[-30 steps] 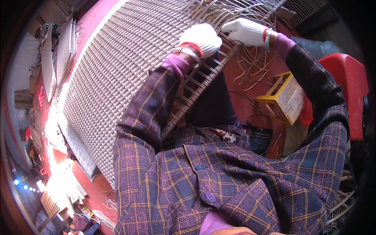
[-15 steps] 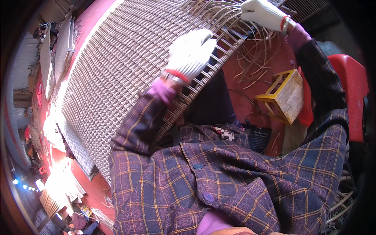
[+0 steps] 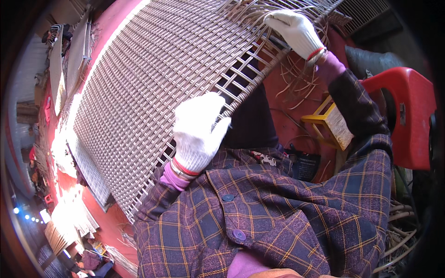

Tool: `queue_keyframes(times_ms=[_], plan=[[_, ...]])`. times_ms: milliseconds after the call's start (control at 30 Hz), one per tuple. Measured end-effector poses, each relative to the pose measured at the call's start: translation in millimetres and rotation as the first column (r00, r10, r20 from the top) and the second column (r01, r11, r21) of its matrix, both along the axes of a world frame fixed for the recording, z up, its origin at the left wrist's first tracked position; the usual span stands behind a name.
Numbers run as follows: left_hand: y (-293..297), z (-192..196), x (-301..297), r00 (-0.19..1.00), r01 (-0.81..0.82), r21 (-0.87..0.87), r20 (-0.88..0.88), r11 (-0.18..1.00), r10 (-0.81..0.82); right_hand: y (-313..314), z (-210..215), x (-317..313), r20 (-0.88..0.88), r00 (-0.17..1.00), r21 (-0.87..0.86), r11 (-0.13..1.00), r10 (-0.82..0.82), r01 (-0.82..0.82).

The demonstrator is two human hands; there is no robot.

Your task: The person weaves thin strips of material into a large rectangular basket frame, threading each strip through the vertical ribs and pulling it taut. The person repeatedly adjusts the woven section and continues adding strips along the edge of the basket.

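A woven grey-brown wicker panel (image 3: 139,78) lies before me, with an open row of crosswise strands along its wrapped edge bar (image 3: 252,88). My left hand (image 3: 197,134), in a white knit glove with a red cuff, lies on the panel by this edge, thumb apart from the fingers. At the far right corner, my right hand (image 3: 296,34), gloved alike, is closed with bent fingers around a wicker strand (image 3: 259,18); the grip itself is partly hidden. Loose strands (image 3: 301,83) hang in curls below that hand.
On the red floor at right stand a yellow-framed stool (image 3: 336,125) and a red plastic chair (image 3: 412,120). A dark bag (image 3: 303,164) lies near my lap. Other woven panels (image 3: 74,60) lean at far left. Coiled strands (image 3: 401,231) lie at lower right.
My left hand has slid down along the panel's edge toward me. My right hand has come in from the far right corner, lower and to the left. The panel's open edge row shows more.
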State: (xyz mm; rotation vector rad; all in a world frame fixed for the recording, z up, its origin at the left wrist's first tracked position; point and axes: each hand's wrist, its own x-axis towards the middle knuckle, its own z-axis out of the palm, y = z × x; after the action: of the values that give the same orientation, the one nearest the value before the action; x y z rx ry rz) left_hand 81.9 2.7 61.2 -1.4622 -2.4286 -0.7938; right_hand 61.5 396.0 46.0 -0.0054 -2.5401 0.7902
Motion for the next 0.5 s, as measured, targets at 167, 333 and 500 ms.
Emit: queue_keyframes(times_ms=[167, 333, 500], plan=[[-20.9, -6.0, 18.4, 0.983, -0.118, -0.291, -0.169, 0.949, 0.070, -39.5, -11.4, 11.3, -0.038, 0.983, -0.392, 0.903, 0.178, -0.178], [-26.5, -17.5, 20.4, 0.985, -0.161, -0.430, -0.126, 0.888, 0.117, -40.4, -21.8, -22.7, -0.073, 0.977, -0.848, 0.504, 0.201, -0.167], [-29.1, -19.9, 19.5, 0.987, -0.156, -0.405, -0.099, 0.901, 0.127, 28.3, 23.7, -58.4, -0.155, 0.985, 0.011, 0.996, -0.080, 0.083]])
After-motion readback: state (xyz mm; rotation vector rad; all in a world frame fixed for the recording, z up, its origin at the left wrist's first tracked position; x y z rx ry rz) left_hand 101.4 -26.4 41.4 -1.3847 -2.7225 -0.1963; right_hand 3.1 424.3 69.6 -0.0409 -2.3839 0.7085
